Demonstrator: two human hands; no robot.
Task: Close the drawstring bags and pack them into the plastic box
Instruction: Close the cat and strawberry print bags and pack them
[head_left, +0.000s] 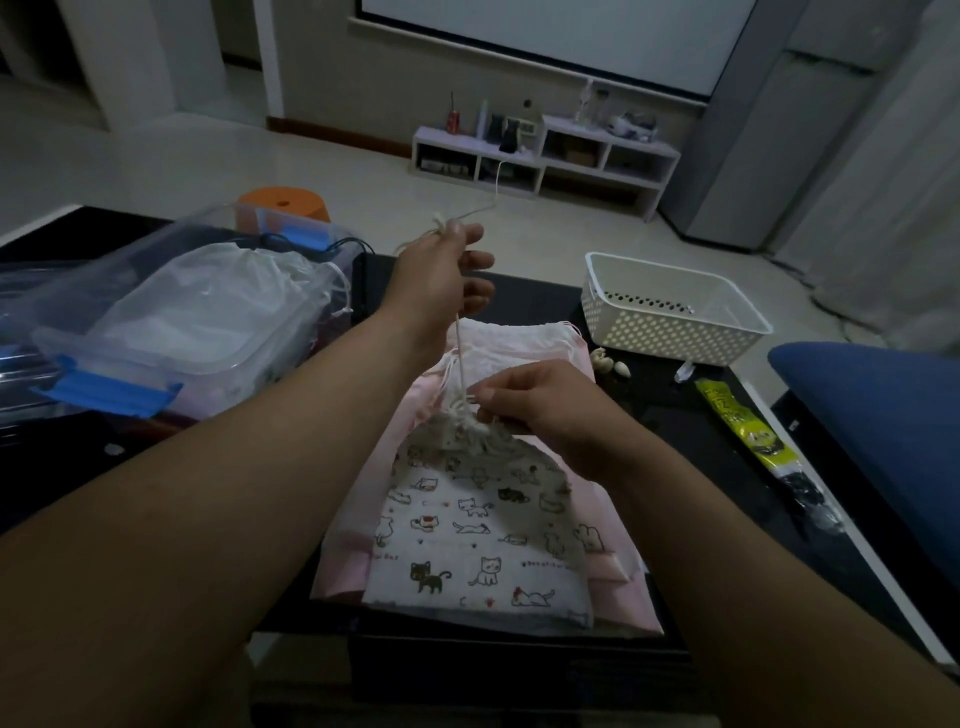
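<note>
Your left hand (441, 270) is raised above and beyond the cat-print drawstring bag (478, 525). Its thumb and forefinger pinch the pale drawstring cord (458, 338), which runs taut from that pinch down to the bag's neck. The other fingers hang loosely apart. Your right hand (535, 405) is at the far end of the bag, fingertips pinched on the gathered neck, which is bunched tight there.

Under the bag you have the dark worktop (675, 431). Right of the bag, off the worktop's edge, is a blue cushioned seat (883, 415). Left of the bag stands the clear plastic box (208, 332) with blue latches (109, 392). White drawstring bags (223, 280) show through its walls, but it is not clear whether its lid is seated. Directly beneath the bag lies a flat stack of pink bags (524, 345), showing past it on the left, right and far sides. Beyond the bag to the right sits a white perforated basket (670, 312). Far beyond the bag, behind the box, is an orange stool (283, 205). A yellow-green packet (743, 421) lies right of the bag. A few small pale objects (608, 361) lie between the bag and the basket, too small to identify.
</note>
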